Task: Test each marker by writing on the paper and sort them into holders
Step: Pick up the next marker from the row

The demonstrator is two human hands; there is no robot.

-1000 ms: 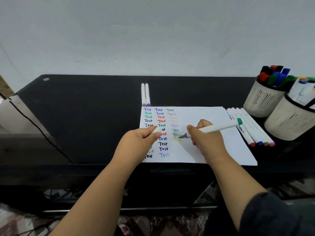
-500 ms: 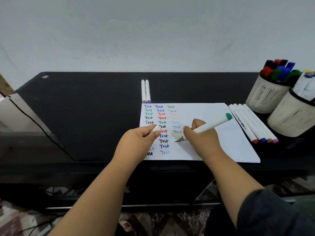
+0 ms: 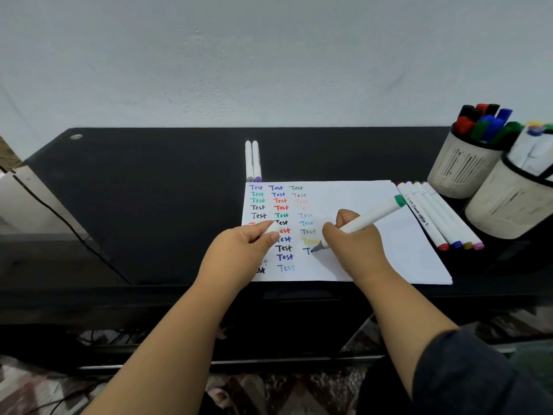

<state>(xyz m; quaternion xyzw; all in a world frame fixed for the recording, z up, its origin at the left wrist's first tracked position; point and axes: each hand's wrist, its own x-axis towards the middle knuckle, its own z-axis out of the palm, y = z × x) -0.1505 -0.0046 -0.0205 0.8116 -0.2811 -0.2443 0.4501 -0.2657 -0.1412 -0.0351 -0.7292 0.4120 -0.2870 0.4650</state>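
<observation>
1. Right grip (image 3: 353, 244) curls round a white marker (image 3: 368, 221) (green end cap up), its grey tip touching the paper (image 3: 389, 235) by a fresh dark "T".
2. Left grip (image 3: 239, 250) pinches a white cap (image 3: 270, 229) over the paper's left columns.

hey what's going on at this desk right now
A person is testing markers on a sheet of paper. The right hand holds a green-ended marker, its tip on the paper where a new word has just begun with a "T". The left hand holds what looks like its white cap. Four markers lie right of the paper, beside two holders that already have markers in them.
</observation>
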